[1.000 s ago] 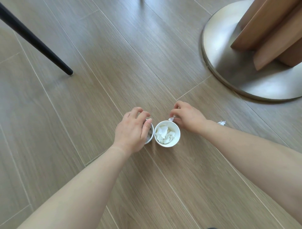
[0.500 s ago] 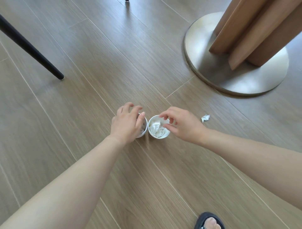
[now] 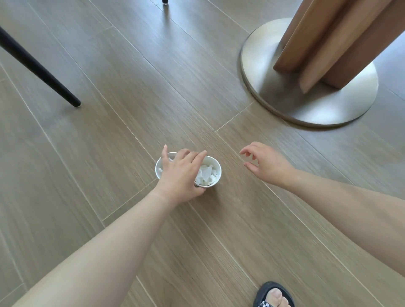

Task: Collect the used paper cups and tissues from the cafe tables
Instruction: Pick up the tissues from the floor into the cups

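Cup: paper cup (image 3: 215, 169) stood upright on the wooden floor (image 3: 109, 153), mouth facing up at the head camera, long axis vertical; white, near the middle of the view.
Contents: crumpled white tissues (image 3: 206, 175) filled the cup, showing on its right side.
Second cup: a curved white rim (image 3: 158, 167) showed at the left, beside the hand; whether it belonged to a separate cup could not be told.
Far right: round metal table base (image 3: 274, 92) with a wooden pedestal (image 3: 328, 43) rising from it, well apart from the cup.
Far left: black chair leg (image 3: 39, 70) slanted down to the floor; another leg tip (image 3: 164, 2) sat at the far edge.
Near right: a foot in a dark sandal (image 3: 274, 295) at the near edge.
In the way: nothing lay between the right hand and the cup.
Left hand: left hand (image 3: 182, 175) lay over the cup mouth, fingers curled across the rim and thumb at the near side, gripping it from above.
Right hand: right hand (image 3: 267, 166) hovered to the right of the cup, apart from it, fingers loosely spread and slightly curled, holding nothing.
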